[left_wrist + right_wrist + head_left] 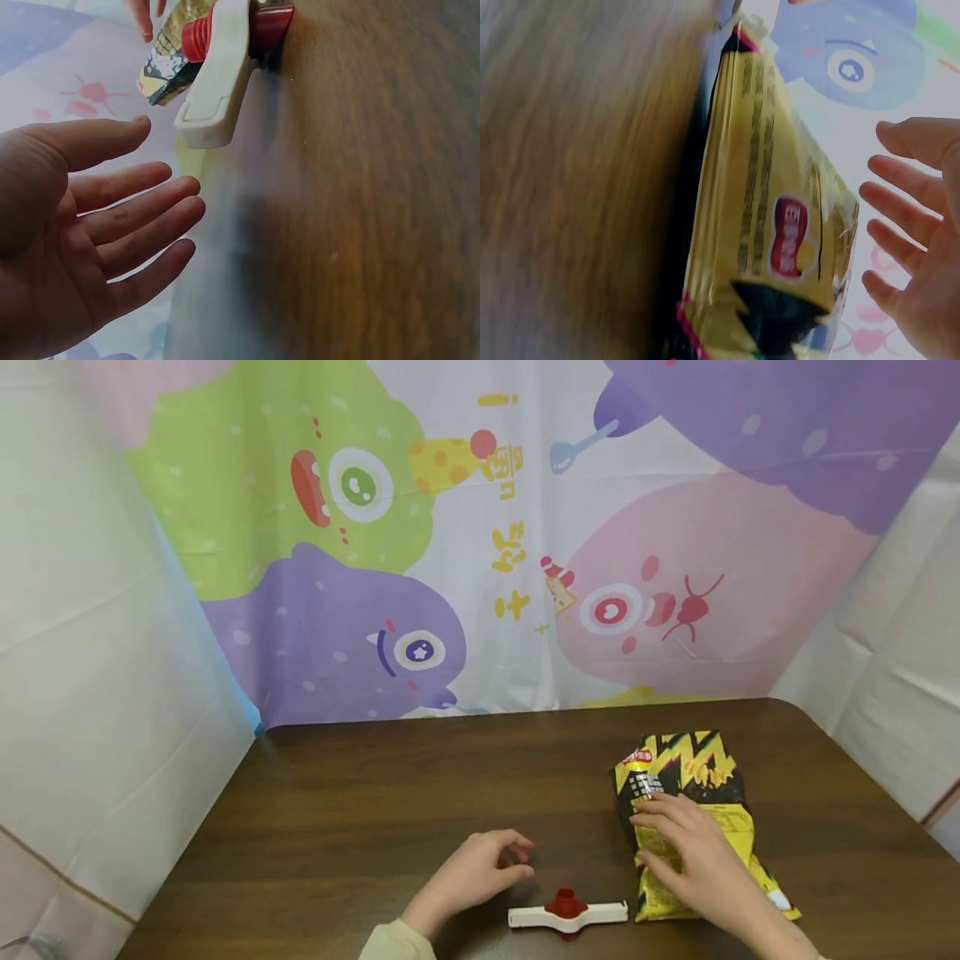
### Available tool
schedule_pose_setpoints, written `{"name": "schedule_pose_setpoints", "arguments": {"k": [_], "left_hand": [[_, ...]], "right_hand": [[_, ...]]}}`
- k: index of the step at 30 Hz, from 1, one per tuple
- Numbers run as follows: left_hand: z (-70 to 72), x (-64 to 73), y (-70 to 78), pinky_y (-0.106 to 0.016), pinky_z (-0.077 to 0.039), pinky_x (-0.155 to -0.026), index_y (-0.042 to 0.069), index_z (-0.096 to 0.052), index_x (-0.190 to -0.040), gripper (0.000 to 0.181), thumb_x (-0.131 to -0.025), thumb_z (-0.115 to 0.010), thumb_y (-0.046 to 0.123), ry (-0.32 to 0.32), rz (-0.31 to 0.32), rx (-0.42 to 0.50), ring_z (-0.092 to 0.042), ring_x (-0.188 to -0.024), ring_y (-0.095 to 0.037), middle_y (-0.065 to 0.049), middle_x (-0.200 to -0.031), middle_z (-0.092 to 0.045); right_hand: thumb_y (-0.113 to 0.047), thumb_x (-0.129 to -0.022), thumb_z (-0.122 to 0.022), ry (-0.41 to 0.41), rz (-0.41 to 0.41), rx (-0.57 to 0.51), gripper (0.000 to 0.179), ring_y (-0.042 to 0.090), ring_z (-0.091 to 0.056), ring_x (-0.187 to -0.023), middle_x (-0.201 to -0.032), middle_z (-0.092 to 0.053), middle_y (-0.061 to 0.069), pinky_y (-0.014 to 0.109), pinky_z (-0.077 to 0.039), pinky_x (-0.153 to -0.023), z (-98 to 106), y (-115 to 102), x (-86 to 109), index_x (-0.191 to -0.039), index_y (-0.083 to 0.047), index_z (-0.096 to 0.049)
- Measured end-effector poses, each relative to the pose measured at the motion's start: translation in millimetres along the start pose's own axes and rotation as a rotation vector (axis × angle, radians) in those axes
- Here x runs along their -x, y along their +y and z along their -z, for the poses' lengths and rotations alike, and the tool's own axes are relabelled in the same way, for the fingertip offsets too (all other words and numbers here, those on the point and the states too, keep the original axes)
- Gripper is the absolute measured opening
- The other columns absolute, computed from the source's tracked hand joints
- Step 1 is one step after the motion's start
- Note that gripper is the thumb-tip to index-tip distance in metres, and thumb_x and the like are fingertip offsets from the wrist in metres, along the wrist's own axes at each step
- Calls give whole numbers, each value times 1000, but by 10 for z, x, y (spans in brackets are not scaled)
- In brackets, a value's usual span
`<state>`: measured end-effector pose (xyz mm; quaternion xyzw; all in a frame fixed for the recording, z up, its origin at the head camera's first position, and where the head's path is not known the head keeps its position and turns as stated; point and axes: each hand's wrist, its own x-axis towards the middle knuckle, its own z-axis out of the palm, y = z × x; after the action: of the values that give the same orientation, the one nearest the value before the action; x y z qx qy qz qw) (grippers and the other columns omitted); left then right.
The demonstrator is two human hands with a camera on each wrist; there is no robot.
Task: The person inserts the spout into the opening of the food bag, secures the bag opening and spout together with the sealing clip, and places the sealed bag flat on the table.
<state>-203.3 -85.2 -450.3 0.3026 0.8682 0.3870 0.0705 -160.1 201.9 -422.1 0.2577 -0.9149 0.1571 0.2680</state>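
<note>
A yellow and black snack bag [686,768] lies on the right part of the table, its lower end toward the person. Over its middle hovers the right hand [701,864], fingers spread and loosely bent; in the right wrist view this hand [922,225] is apart from the bag [757,172]. To the bag's left lies a white bag clip [528,917] with a red spout [566,903] at its centre. Just behind and left of the clip is the left hand [476,875], relaxed, holding nothing. The left wrist view shows its fingers [150,225] extended below the clip [217,90].
The dark wooden table [360,810] has a rounded far right corner. Behind it hangs a cloth [517,652] printed with cartoon monsters, and pale sheets [97,635] close off both sides.
</note>
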Motion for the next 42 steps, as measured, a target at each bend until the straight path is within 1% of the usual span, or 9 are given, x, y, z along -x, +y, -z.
{"name": "schedule_pose_setpoints", "arguments": {"k": [4,8,11,15,17,19,25,35,42], "left_hand": [[24,57,-9,-19,-44,-65,9,-62,-108,28,-83,-64,23,-25,-5,14,-57,-76,1,2,-93,-66],[39,112,2,-19,-45,-65,10,-62,-108,29,-82,-66,24,-51,-8,24,-57,-77,1,3,-93,-66],[36,130,21,-19,-45,-67,11,-62,-109,31,-82,-67,25,-85,-30,11,-57,-78,1,4,-94,-65],[3,147,44,-17,-46,-67,10,-62,-109,33,-81,-68,26,-153,-72,-14,-57,-76,3,5,-94,-66],[-16,154,50,-16,-46,-66,9,-62,-108,32,-81,-68,26,-173,-87,-30,-56,-74,5,6,-93,-66],[-32,163,51,-15,-45,-66,9,-62,-107,32,-80,-69,25,-175,-97,-48,-56,-73,5,7,-92,-66],[-48,174,52,-15,-45,-66,9,-62,-106,32,-79,-70,25,-190,-99,-54,-55,-74,4,8,-90,-65],[-105,183,94,-13,-41,-59,11,-63,-103,30,-78,-70,25,-190,-83,-123,-49,-65,7,15,-75,-58],[-117,196,121,-14,-38,-57,17,-67,-91,18,-75,-73,24,-166,-31,-180,-46,-59,6,17,-68,-57]], "right_hand": [[-15,-66,-78,-35,47,-4,40,24,-49,-113,-112,-60,0,27,-14,-108,-50,-69,-4,-104,-15,-64],[-13,-65,-76,-72,120,4,40,24,-49,-113,-112,-60,-2,22,-9,-108,-84,-139,-6,-103,-15,-64],[-15,-66,-75,-118,148,27,38,21,-51,-112,-110,-60,-5,31,-15,-107,-89,-193,-18,-102,-15,-64],[-23,-70,-74,-224,131,35,33,15,-54,-104,-105,-60,-9,44,-23,-101,-87,-248,-19,-101,-17,-65],[-26,-72,-73,-280,128,19,31,13,-55,-100,-103,-60,-11,46,-23,-99,-96,-265,-5,-102,-19,-65],[-27,-73,-72,-312,149,3,30,10,-56,-97,-100,-60,-13,47,-24,-99,-115,-278,8,-101,-20,-64],[-27,-75,-70,-336,262,0,25,3,-56,-88,-91,-60,-15,47,-29,-97,-182,-327,2,-99,-21,-64],[-32,-74,-72,-505,268,0,30,4,-56,-85,-91,-61,-13,49,-34,-94,-214,-375,-21,-100,-19,-63],[-25,-68,-77,-450,334,78,30,4,-58,-78,-84,-63,-11,47,-39,-90,-240,-391,-31,-94,-17,-64]]}}
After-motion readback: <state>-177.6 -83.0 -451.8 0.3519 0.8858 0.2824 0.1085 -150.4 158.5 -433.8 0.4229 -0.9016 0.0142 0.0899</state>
